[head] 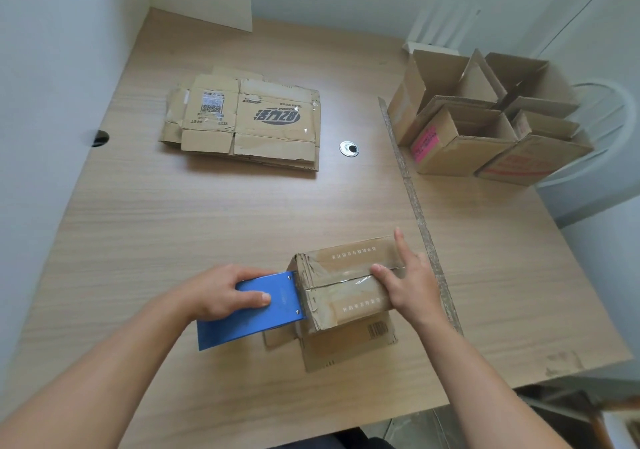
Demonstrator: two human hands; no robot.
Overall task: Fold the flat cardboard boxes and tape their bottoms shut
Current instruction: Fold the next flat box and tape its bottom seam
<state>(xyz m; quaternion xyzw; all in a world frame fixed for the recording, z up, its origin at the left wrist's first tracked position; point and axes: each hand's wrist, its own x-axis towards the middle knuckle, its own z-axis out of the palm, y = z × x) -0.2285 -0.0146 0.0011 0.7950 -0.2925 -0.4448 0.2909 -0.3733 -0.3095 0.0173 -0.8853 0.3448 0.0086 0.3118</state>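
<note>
Low in the centre of the frame, the small brown folded cardboard box (346, 286) stands bottom-up on the wooden table (173, 223), the right hand (408, 282) pressing spread fingers on its taped flaps while the left hand (225, 292) grips the blue tape dispenser (256, 313) against its left end.

Bottom up in the foreground, a worn cardboard box (346, 289) shows closed flaps with clear tape (351, 276) along their seam. A blue tape dispenser (252, 313) meets its left end. Flat boxes (242, 123) lie stacked beyond; assembled boxes (485, 126) stand open-topped far right.
</note>
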